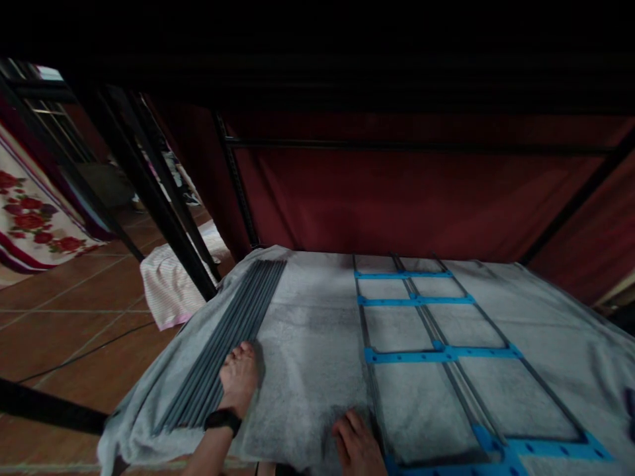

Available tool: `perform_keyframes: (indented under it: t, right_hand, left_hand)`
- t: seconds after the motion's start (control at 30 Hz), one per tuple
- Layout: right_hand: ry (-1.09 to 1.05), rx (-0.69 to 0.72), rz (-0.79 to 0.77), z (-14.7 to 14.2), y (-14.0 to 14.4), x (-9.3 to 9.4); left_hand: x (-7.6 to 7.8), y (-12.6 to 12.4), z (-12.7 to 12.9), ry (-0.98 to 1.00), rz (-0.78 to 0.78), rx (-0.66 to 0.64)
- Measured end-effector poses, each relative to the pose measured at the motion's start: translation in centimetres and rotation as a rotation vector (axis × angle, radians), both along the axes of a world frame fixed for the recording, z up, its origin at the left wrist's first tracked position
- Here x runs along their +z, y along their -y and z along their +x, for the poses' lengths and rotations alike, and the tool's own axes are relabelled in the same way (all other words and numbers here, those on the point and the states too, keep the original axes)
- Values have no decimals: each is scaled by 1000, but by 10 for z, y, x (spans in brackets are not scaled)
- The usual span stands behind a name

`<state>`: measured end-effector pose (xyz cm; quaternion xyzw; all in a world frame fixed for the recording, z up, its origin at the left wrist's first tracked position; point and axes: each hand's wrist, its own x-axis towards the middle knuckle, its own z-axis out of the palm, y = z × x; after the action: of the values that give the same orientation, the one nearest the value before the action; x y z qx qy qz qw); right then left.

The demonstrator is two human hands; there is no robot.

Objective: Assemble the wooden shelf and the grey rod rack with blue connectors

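My left hand [239,378], with a dark band [223,420] on its wrist, rests palm down along the right side of a row of grey rods [238,324]. Its fingers point away from me and lie on the outermost rods rather than around them. Low in the view, my right hand [358,444] is on the grey blanket, fingers loosely bent and a little apart, with nothing visible in them. Right beside it runs the left side of a frame of thin grey rods joined by blue slotted crosspieces [407,357]. The frame's near end is cut off by the picture's edge.
A grey blanket [307,317] covers the bed surface. Dark metal posts [149,178] stand at the left, and a dark beam spans overhead. Behind hangs a red curtain [397,198]. A striped cloth [169,284] droops over the left side, above a tiled floor [99,317].
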<state>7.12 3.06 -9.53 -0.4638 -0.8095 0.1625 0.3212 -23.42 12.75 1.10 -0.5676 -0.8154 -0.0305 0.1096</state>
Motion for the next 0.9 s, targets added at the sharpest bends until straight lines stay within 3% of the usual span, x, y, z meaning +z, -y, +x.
perform_keyframes:
  t: [0.1, 0.17, 0.23, 0.33, 0.43, 0.53, 0.63, 0.77, 0.83, 0.9]
  right_hand:
    - [28, -41, -12, -4, 1, 4]
    - [45, -42, -32, -6, 1, 9]
    - [41, -50, -76, -6, 1, 14]
    - [-17, -61, -184, -5, 2, 22]
    - [-138, -74, -271, -6, 2, 31]
    - [-280, -104, -297, -8, -10, 45]
    - [-376, -164, -293, 3, -43, 64]
    - [-420, -357, -222, 52, -112, 88]
    - [-348, -458, -230, 83, -149, 95]
    - [-187, -464, -297, 112, -182, 99]
  left_hand:
    - [1, -1, -12, 124, -3, 52]
    - [1, -4, -17, 338, -13, 80]
    - [0, -8, -14, 693, 4, 142]
    - [-1, -8, 10, 1277, 84, 215]
    - [5, -8, 49, 1632, 136, 50]
    - [16, -23, 85, 1833, 222, -103]
    - [29, -52, 112, 1970, 303, -147]
    - [40, -97, 140, 2064, 297, -121]
    - [41, -115, 156, 2096, 320, -74]
    - [39, -132, 175, 2120, 388, -30]
